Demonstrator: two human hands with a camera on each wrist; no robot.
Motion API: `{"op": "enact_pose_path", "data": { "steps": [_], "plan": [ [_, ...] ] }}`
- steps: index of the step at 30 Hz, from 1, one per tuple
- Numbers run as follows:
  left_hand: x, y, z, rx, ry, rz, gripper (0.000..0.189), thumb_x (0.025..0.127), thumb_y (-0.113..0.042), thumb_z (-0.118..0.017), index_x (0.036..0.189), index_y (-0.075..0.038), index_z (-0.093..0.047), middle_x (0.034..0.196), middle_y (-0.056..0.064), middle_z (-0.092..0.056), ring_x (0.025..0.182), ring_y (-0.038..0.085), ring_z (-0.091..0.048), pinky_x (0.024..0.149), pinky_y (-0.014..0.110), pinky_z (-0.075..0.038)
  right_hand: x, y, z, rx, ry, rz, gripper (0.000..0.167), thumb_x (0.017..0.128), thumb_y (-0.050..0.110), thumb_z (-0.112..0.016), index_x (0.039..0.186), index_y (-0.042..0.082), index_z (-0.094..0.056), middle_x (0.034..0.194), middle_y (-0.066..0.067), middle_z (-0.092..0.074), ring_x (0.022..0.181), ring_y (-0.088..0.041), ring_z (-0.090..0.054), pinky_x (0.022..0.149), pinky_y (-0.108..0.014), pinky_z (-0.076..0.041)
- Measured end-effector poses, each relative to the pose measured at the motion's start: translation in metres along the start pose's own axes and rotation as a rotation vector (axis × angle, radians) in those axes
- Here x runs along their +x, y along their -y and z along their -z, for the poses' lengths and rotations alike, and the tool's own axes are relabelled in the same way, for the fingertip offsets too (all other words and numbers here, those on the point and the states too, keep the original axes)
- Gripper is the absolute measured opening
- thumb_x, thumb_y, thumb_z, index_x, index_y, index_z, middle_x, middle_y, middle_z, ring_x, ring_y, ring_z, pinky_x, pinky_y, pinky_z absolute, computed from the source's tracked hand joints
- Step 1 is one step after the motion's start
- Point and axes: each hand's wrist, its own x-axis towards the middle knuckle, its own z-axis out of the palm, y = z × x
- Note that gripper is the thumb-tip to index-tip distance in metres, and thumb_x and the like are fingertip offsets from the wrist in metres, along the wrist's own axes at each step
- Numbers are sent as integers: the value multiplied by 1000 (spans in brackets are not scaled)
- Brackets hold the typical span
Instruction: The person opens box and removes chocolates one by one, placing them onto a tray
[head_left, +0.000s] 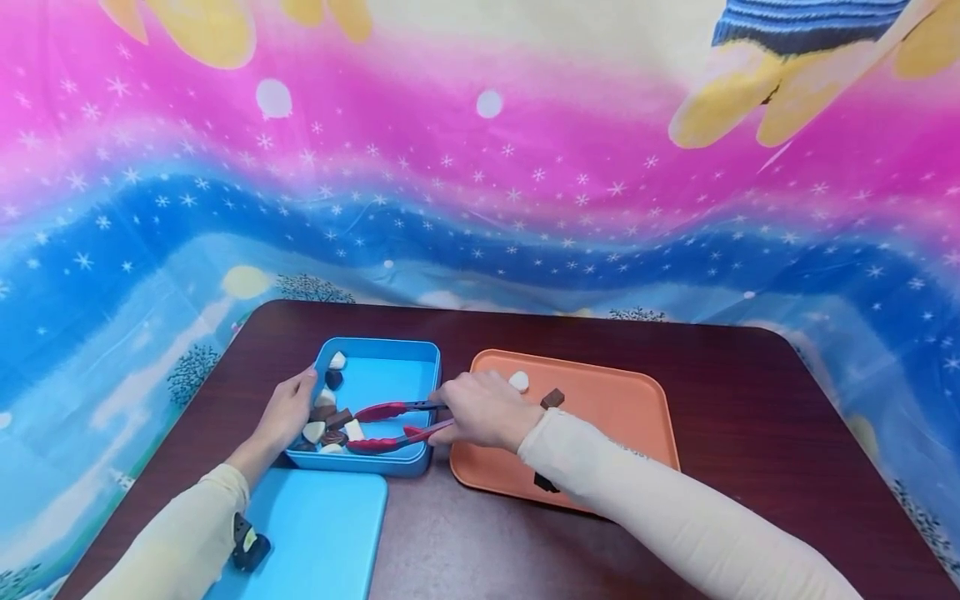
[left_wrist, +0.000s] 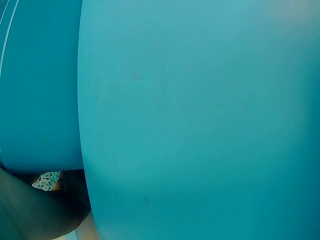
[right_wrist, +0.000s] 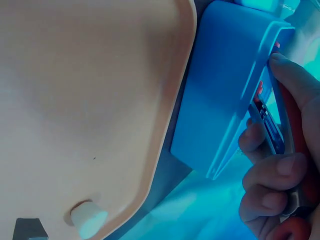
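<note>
1. The table [head_left: 750, 392] is dark red-brown with a dull sheen and rounded far corners; cloth [head_left: 450, 208] printed pink and blue with snowflakes hangs beyond the box [head_left: 386, 379] and to both sides of it.
2. The left hand [head_left: 288, 412] rests at the box's left wall; whether its fingers curl there, I cannot tell.
3. A flat blue lid [head_left: 322, 525] lies just on the box's near side.
4. The box is blue and uncovered; white and brown pieces [head_left: 315, 432], chunky and mixed in shape, crowd its left side.
5. The tongs [head_left: 378, 411] reach over the box's right wall, their red heads apart inside.
6. The right hand [head_left: 483, 408] grips the tongs at that wall.
7. Right of the box, an orange tray [head_left: 637, 417] bears a white piece [head_left: 518, 382] and a brown block [head_left: 552, 398].
</note>
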Motion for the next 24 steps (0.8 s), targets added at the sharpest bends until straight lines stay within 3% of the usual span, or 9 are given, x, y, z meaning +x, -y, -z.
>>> {"op": "enact_pose_path", "data": {
  "steps": [9,15,24],
  "plan": [
    [-3,2,-2,-18,13,25,72,109,-52,-13,162,-4,-10,167,27,-17,153,51,-17,120,69,-22,-5,1,-4,-14,-18,-12,53,84,56,-77,126,24,-73,70,9,-66,53,-8,-51,39,-22,-34],
    [-5,2,-2,-29,18,35,73,109,-53,-13,162,-3,-10,166,29,-18,152,52,-19,118,71,-24,-6,2,-7,-25,-35,-27,54,83,57,-77,126,24,-73,70,9,-66,52,-8,-49,38,-21,-33],
    [-3,1,-2,-4,6,7,72,109,-51,-10,161,-1,-10,166,27,-15,154,50,-15,123,66,-19,-10,1,-8,-46,-65,-40,51,83,58,-77,122,25,-75,63,12,-58,51,-8,-46,38,-21,-29]
  ]
}}
